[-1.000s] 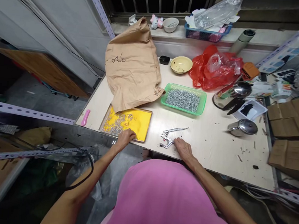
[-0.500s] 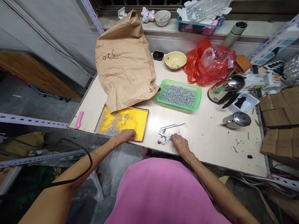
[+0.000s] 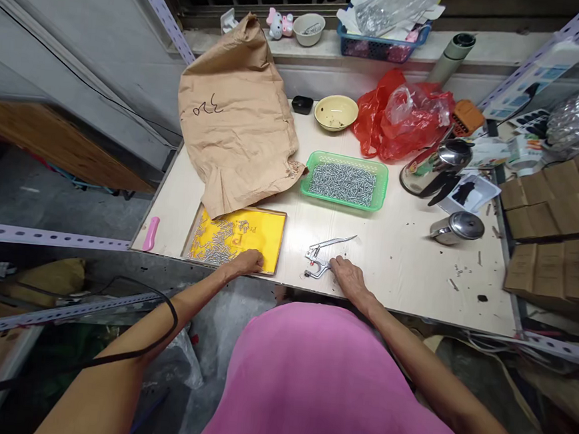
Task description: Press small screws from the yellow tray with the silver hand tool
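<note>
The paper bag (image 3: 241, 119) hides part of the yellow tray (image 3: 269, 239).

I wear one camera on my head. It looks forward and down over my pink shirt (image 3: 297, 378), which fills the bottom middle. It sits high, just back from the near edge of the table (image 3: 406, 260), close enough to show my left hand (image 3: 248, 261) and right hand (image 3: 349, 278) there. It sees wide: both near corners fit in, the right one lower. It also sees past the far edge to the window ledge (image 3: 503, 50), and past the right edge to brown boxes (image 3: 544, 220).
</note>
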The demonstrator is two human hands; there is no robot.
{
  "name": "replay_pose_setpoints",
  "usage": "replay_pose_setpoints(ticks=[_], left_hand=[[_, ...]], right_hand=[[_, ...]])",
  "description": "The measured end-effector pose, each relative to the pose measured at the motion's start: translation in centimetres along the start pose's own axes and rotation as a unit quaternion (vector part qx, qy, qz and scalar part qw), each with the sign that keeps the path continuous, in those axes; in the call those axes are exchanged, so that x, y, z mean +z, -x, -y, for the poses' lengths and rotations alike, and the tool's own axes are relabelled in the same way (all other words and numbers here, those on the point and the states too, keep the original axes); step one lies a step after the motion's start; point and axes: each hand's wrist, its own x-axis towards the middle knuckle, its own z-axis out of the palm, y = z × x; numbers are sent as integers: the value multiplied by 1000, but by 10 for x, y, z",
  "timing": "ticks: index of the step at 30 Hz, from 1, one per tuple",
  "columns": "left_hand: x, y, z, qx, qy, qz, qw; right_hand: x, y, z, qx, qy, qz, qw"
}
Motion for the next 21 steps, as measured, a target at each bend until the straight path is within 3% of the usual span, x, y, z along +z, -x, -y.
replay_pose_setpoints(ticks=[9, 21], left_hand=[[-5, 10, -13, 18, -51, 0, 999], [6, 5, -6, 25, -35, -19, 999]], right_hand=[[0, 1, 1, 3, -8, -3, 1000], [5, 1, 2, 12, -3, -15, 1000]])
